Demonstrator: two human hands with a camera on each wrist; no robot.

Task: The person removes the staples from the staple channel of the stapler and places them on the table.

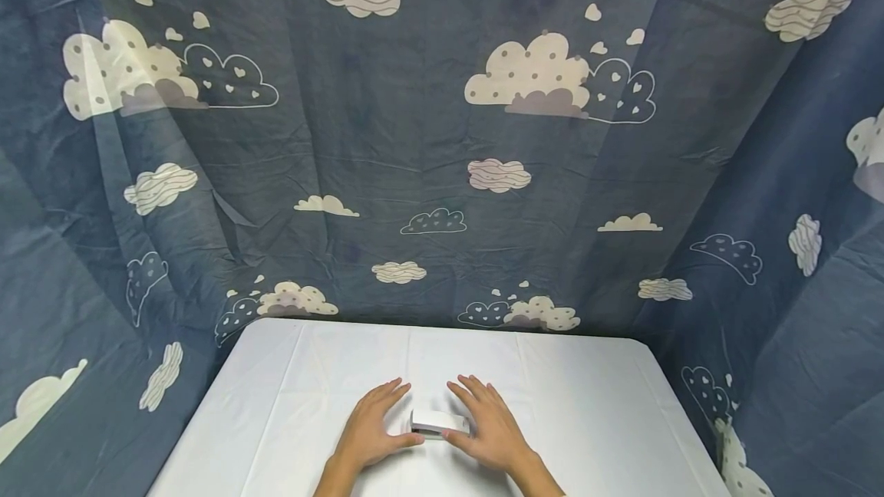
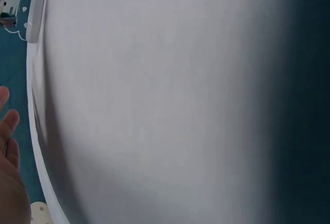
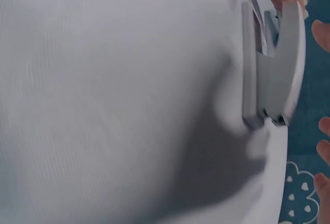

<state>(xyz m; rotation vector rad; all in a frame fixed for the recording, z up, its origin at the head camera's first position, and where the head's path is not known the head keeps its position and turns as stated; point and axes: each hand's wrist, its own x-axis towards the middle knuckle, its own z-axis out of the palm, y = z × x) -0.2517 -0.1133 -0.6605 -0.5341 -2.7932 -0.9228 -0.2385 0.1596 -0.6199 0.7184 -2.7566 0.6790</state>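
Observation:
A white stapler [image 1: 439,422] lies on the white-covered table between the two hands. My left hand [image 1: 371,428] is to its left, fingers spread and pointing forward, the thumb tip right at the stapler's left end. On the other side my right hand [image 1: 489,429] is spread likewise, its thumb overlapping the stapler's right front corner. In the right wrist view the stapler [image 3: 289,64] shows its grey base and raised upper arm, with fingertips at the top by one end. Only part of the stapler [image 2: 36,13] enters the left wrist view at the upper left corner.
The table [image 1: 331,359] has a white cloth with fold lines and rounded far corners. Dark blue curtains [image 1: 387,129] printed with pale clouds hang behind it and on both sides. A hand's shadow [image 3: 211,167] falls on the cloth beside the stapler.

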